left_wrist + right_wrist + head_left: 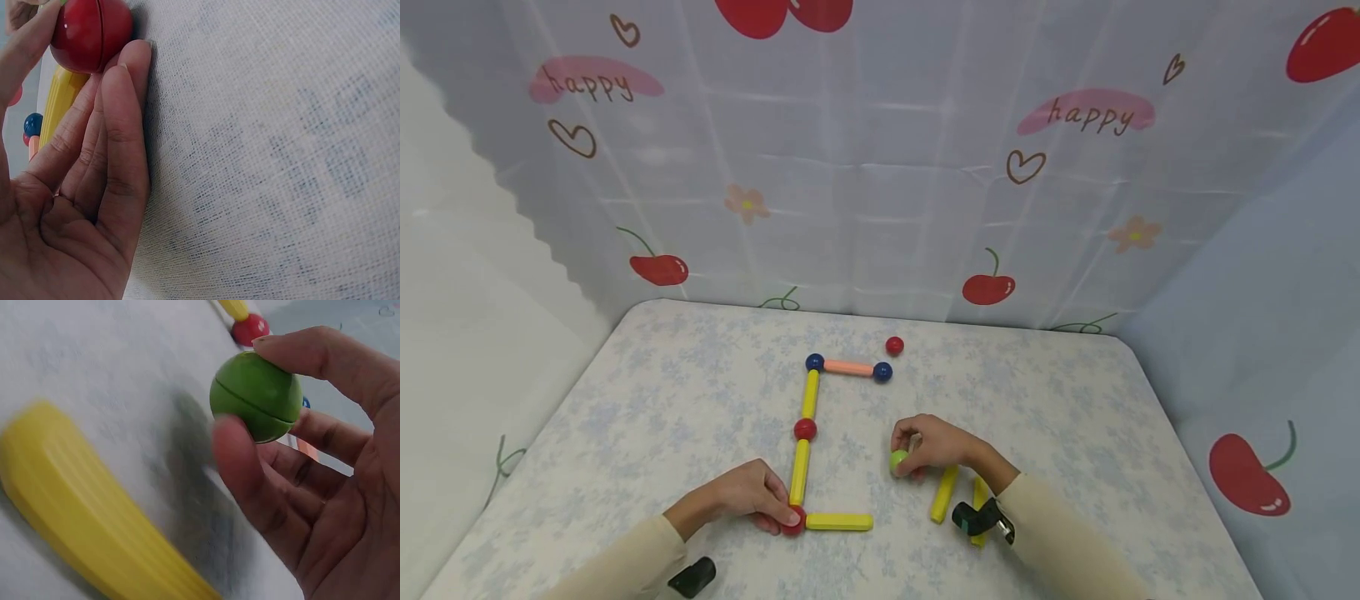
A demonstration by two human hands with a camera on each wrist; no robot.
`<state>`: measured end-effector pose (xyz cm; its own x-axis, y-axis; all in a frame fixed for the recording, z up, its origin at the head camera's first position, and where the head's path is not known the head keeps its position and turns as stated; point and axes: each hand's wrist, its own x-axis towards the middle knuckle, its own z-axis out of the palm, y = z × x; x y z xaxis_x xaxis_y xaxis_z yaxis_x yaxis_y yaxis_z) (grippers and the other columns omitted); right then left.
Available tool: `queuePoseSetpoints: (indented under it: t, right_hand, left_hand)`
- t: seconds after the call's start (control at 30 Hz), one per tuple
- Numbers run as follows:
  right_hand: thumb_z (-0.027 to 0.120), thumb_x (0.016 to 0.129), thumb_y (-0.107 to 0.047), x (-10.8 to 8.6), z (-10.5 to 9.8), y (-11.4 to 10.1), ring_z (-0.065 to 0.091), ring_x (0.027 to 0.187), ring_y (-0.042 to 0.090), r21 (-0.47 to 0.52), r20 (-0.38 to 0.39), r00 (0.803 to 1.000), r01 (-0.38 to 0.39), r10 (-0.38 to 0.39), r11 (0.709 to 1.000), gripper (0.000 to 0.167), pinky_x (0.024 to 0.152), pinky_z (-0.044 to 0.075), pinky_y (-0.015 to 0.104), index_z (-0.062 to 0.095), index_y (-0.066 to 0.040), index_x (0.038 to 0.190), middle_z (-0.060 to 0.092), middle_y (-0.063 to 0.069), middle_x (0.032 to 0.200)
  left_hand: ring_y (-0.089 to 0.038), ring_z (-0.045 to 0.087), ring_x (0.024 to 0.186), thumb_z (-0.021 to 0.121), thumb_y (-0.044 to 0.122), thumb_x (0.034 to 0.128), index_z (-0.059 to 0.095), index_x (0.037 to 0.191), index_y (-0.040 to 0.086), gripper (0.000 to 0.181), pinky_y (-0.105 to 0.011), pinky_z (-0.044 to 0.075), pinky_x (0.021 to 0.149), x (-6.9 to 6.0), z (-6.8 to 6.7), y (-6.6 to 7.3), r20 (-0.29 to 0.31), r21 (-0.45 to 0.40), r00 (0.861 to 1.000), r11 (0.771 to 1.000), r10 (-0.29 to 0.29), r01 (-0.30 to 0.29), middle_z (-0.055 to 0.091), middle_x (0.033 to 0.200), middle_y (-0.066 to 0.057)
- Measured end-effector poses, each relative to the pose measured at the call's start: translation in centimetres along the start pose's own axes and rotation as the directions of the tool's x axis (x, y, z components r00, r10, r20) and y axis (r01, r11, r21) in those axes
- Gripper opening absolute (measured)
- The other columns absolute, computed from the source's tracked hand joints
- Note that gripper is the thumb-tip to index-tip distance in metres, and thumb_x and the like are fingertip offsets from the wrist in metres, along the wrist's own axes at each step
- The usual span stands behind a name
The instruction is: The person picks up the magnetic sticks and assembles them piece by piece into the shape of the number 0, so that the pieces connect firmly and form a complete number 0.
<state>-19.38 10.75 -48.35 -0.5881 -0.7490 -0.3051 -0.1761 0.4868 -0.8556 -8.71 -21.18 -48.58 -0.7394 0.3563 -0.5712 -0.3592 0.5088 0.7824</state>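
Beige sleeves nearest: left sleeve (625, 562) and right sleeve (1067, 537) reach in over the near part of a table (1037, 392) in a pale, blue-mottled cloth. Black device at each wrist, left wrist device (692, 577) and right wrist device (973, 518).

Left hand (741, 493): grasping the near red ball (797, 524), thumb on it, fingers against its other side. Ball sits left of the table's middle, nearer the person than the far edge.

Right hand (936, 443): pinching a green ball (896, 462) between thumb and forefinger, right of the assembled pieces. Right wrist view shows it lifted off the cloth, a blurred shadow beneath.

Chain of parts, from near red ball toward the far edge: near yellow rod (800, 472), middle red ball (805, 430), far yellow rod (810, 395), corner blue ball (815, 362). There it turns toward the right edge: pink rod (848, 367), end blue ball (882, 372). Side yellow rod (839, 522) also runs from near red ball toward the right edge; its other end bare.

Apart from the chain: loose red ball (894, 346), close to the far edge, just beyond end blue ball. First spare rod (944, 494), yellow, lies by the right forearm; second spare rod (981, 493), also yellow, partly hidden under it.

Behind the far edge, a pale curtain (887, 225) printed with cherries, hearts, "happy".
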Motion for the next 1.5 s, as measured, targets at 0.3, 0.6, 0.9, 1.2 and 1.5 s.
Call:
queuePoseSetpoints:
  t: [0.3, 0.6, 0.9, 1.2, 1.5]
  right_hand:
    - [0.08, 0.079, -0.013, -0.6, 2.2, -1.2, 0.059, 0.055, 0.013, -0.022, 0.158, 0.985, 0.077, -0.073, 0.997, 0.013, 0.053, 0.05, 0.023, 0.07, -0.014, 0.086, 0.064, -0.002, 0.07]
    - [0.078, 0.08, -0.007, -0.7, 3.7, -1.6, 0.066, 0.057, 0.02, 0.048, 0.24, 0.969, 0.045, -0.055, 0.998, 0.016, 0.059, 0.057, 0.032, 0.063, -0.006, 0.087, 0.065, 0.001, 0.077]
    - [0.081, 0.078, -0.013, -0.8, 4.2, -1.8, 0.059, 0.049, 0.017, -0.036, 0.179, 0.983, 0.053, -0.046, 0.998, 0.016, 0.051, 0.051, 0.024, 0.065, -0.012, 0.083, 0.065, 0.001, 0.064]
    - [0.08, 0.078, -0.009, -1.2, 4.2, -1.6, 0.065, 0.055, 0.017, 0.057, 0.176, 0.984, 0.027, -0.036, 0.998, 0.017, 0.06, 0.057, 0.031, 0.064, -0.008, 0.084, 0.065, 0.002, 0.085]
    - [0.08, 0.078, -0.008, -1.3, 4.2, -1.3, 0.063, 0.061, 0.01, 0.058, 0.172, 0.984, 0.027, -0.037, 0.998, 0.016, 0.061, 0.057, 0.03, 0.069, -0.01, 0.09, 0.064, -0.002, 0.083]
  left_hand:
    - [-0.009, 0.065, 0.058, 0.083, 0.02, 0.076, 0.075, 0.082, 0.003, 0.02, -0.021, 0.054, 0.057, 0.0, 0.0, 0.0, 0.005, -0.01, 1.0, 1.0, 0.004, -0.004, 0.072, 0.076, -0.006]
    - [-0.009, 0.066, 0.058, 0.083, 0.022, 0.0762, 0.075, 0.083, 0.003, 0.021, -0.022, 0.055, 0.058, -0.1, 0.0, 0.1, 0.005, -0.012, 1.0, 1.0, 0.002, -0.002, 0.072, 0.075, -0.006]
    - [-0.009, 0.065, 0.058, 0.083, 0.02, 0.076, 0.075, 0.082, 0.003, 0.02, -0.022, 0.055, 0.057, 0.0, 0.0, 0.3, 0.0, -0.005, 1.0, 1.0, -0.007, 0.007, 0.072, 0.075, -0.006]
    - [-0.009, 0.066, 0.058, 0.083, 0.019, 0.0759, 0.074, 0.082, 0.003, 0.02, -0.022, 0.055, 0.057, 0.1, -0.1, 0.1, 0.006, -0.003, 1.0, 1.0, -0.003, 0.003, 0.072, 0.075, -0.006]
    - [-0.009, 0.065, 0.057, 0.083, 0.021, 0.0758, 0.075, 0.083, 0.004, 0.02, -0.021, 0.054, 0.057, 0.2, 0.0, 0.1, -0.005, 0.027, 1.0, 0.999, -0.021, 0.021, 0.072, 0.075, -0.006]
